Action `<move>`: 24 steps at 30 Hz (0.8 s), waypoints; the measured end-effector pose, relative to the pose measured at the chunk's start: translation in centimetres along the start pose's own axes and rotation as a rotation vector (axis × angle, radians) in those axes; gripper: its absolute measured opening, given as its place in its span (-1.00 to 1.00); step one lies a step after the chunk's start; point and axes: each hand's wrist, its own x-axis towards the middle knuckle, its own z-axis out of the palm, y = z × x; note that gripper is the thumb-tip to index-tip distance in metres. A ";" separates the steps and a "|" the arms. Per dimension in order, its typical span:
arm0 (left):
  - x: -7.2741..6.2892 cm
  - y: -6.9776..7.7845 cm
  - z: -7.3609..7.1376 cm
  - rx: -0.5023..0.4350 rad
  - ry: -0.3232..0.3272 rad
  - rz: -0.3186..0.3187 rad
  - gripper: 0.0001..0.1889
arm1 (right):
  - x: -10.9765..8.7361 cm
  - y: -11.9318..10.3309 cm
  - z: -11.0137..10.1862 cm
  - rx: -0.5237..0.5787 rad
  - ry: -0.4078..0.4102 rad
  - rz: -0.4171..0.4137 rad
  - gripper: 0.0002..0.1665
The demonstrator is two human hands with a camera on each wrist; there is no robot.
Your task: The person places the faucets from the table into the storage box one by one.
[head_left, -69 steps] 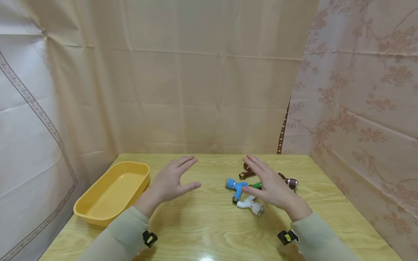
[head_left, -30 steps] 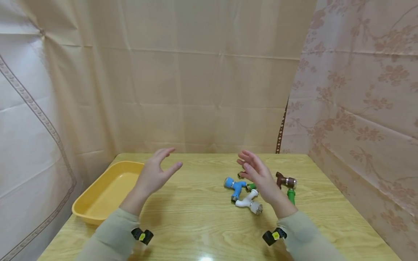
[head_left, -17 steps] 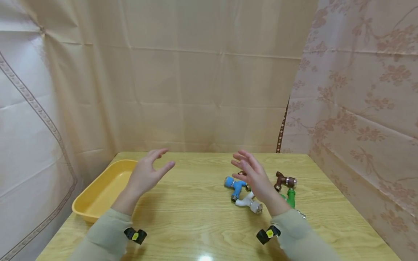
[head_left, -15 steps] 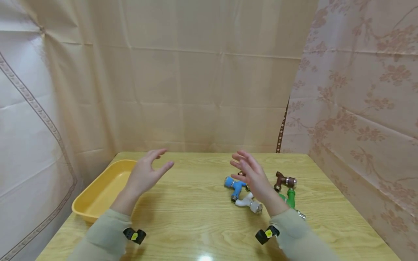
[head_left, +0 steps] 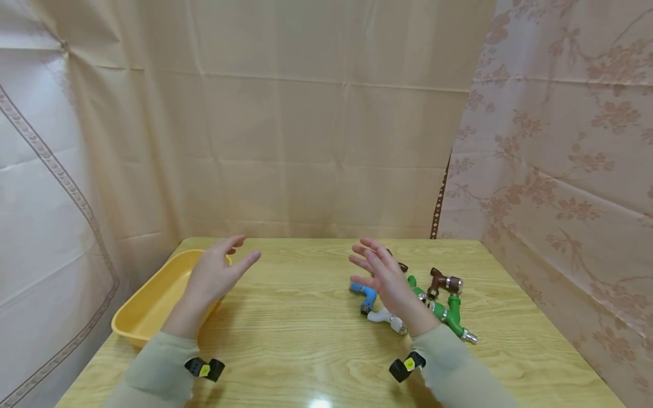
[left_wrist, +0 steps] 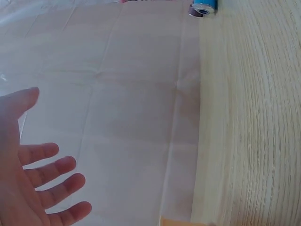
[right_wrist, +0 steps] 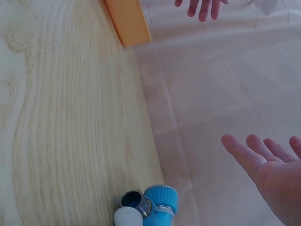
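Note:
My left hand (head_left: 211,275) hovers beside and partly in front of the yellow basin (head_left: 148,309), fingers relaxed and holding nothing. Above the taps floats my right hand (head_left: 385,277), its fingers loosely spread with nothing in them. Under and around it lie a blue tap (head_left: 366,294), a white tap (head_left: 386,319) and a green tap (head_left: 415,289) that is partly covered by the hand. Further right are a brown tap (head_left: 442,283) and another green tap (head_left: 453,317) with a metal end. Another brown tap (head_left: 403,266) is mostly hidden behind the right hand.
The wood-grain table (head_left: 301,340) carries the basin at left and the taps at right. A beige curtain (head_left: 306,141) hangs behind it, and a flowered cloth (head_left: 561,170) lines the right side. Each wrist wears a black camera band.
Both hands have drifted left, the left one over toward the basin. The green taps have come into fuller view as the right hand shifted. The taps and basin stay in place.

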 end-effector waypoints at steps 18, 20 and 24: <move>-0.5 -2.1 -1.6 0.025 -0.090 -0.134 -0.21 | 0.7 1.9 2.0 0.086 0.002 0.083 -0.33; -0.5 -2.4 -1.7 0.025 -0.097 -0.151 -0.20 | 0.8 2.0 2.2 0.095 0.000 0.090 -0.34; -0.6 -2.9 -1.9 0.022 -0.119 -0.183 -0.20 | 1.0 2.4 2.7 0.109 -0.001 0.108 -0.34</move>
